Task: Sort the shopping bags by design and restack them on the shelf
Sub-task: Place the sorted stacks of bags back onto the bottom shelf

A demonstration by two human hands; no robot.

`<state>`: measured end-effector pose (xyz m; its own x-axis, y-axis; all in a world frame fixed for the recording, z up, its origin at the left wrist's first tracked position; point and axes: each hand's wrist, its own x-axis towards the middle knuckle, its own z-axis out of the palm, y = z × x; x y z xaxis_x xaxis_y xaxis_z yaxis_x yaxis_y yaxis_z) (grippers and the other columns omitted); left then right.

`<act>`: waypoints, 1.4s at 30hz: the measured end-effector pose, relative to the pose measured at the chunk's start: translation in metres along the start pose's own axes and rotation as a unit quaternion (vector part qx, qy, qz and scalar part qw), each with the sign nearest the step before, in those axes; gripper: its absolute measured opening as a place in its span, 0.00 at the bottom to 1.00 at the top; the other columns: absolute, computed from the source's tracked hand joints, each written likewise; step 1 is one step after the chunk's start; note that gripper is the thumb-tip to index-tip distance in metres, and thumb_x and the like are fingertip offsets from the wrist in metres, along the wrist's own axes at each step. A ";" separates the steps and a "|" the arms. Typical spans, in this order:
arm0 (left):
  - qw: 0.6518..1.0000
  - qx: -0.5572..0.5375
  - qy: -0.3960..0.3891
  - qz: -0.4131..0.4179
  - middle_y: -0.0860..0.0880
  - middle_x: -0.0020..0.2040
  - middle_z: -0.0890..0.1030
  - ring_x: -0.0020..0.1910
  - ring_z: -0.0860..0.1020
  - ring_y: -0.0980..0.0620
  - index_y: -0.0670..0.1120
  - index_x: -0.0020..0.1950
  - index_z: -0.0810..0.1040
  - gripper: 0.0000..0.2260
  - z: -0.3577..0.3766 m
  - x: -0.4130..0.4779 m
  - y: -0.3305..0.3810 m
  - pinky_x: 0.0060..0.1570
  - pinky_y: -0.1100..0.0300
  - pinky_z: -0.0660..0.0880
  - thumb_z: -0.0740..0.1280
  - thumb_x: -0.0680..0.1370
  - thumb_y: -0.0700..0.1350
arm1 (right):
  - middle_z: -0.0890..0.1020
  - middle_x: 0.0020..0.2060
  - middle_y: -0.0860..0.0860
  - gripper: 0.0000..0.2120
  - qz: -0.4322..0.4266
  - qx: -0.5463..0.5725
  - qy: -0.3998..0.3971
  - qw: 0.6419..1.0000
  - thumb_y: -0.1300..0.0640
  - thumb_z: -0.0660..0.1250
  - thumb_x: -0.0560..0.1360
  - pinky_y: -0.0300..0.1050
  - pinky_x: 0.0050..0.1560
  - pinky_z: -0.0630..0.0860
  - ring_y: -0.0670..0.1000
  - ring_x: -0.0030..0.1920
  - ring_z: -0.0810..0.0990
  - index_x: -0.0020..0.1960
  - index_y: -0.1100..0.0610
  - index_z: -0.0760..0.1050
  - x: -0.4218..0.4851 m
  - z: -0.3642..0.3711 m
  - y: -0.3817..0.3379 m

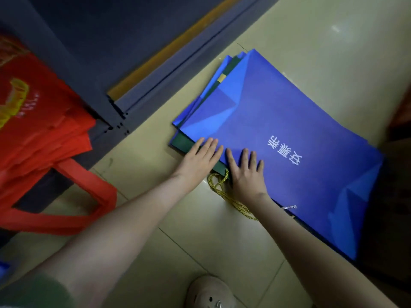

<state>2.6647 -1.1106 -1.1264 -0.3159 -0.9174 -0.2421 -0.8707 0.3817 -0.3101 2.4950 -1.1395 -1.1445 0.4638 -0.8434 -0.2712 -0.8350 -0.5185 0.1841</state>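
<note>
The big blue bag (278, 134) lies flat on top of a loose pile on the floor (222, 252), just beside the foot of the shelf (142, 107), with a green bag (183, 143) and a gold cord (219, 183) poking out at the pile's near edge. To sort well, slide the blue layer off flat and free the green one without snagging the cord. Both arms reach forward. The left hand (200, 158) and right hand (244, 174) rest palm-down side by side on that edge, fingers straight, slightly spread, gripping nothing.
</note>
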 end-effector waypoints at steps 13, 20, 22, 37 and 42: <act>0.984 -0.025 0.163 0.071 0.41 0.59 0.80 0.58 0.79 0.45 0.43 0.59 0.80 0.18 0.007 0.041 -0.020 0.58 0.51 0.75 0.56 0.75 0.42 | 0.82 0.43 0.66 0.26 -0.026 -0.061 0.027 0.997 0.58 0.77 0.57 0.51 0.31 0.78 0.66 0.38 0.82 0.55 0.62 0.80 0.009 -0.021 0.008; 0.979 -0.041 0.174 0.102 0.40 0.43 0.84 0.41 0.84 0.44 0.39 0.48 0.84 0.17 -0.012 0.035 -0.020 0.41 0.55 0.80 0.56 0.71 0.39 | 0.81 0.43 0.65 0.31 -0.042 -0.066 0.127 0.989 0.59 0.77 0.58 0.48 0.30 0.77 0.64 0.38 0.82 0.60 0.64 0.75 -0.015 -0.034 0.015; 0.981 -0.050 0.158 0.102 0.38 0.40 0.83 0.38 0.83 0.42 0.37 0.45 0.84 0.18 -0.017 0.025 -0.015 0.37 0.55 0.80 0.55 0.70 0.37 | 0.81 0.48 0.64 0.32 -0.021 -0.017 0.147 0.989 0.61 0.76 0.61 0.53 0.38 0.80 0.64 0.44 0.82 0.62 0.62 0.68 -0.029 -0.034 0.008; 0.996 -0.076 0.020 0.046 0.43 0.35 0.81 0.34 0.81 0.46 0.39 0.44 0.83 0.21 -0.135 -0.087 -0.021 0.29 0.61 0.74 0.51 0.66 0.32 | 0.83 0.45 0.62 0.26 -0.009 0.120 0.127 0.984 0.71 0.76 0.58 0.55 0.40 0.80 0.62 0.46 0.84 0.56 0.67 0.78 -0.104 -0.106 -0.010; 0.986 -0.113 -0.102 0.070 0.42 0.59 0.77 0.58 0.76 0.41 0.37 0.62 0.70 0.16 -0.216 -0.111 -0.040 0.44 0.51 0.73 0.57 0.76 0.30 | 0.83 0.40 0.59 0.17 -0.052 0.129 0.138 0.981 0.68 0.67 0.65 0.44 0.30 0.78 0.59 0.40 0.84 0.54 0.64 0.78 -0.127 -0.161 0.003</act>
<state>2.6530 -1.0487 -0.8889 -0.3764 -0.8065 -0.4559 -0.8928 0.4472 -0.0539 2.4811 -1.0562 -0.9574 0.5826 -0.8127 -0.0043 -0.8100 -0.5802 -0.0850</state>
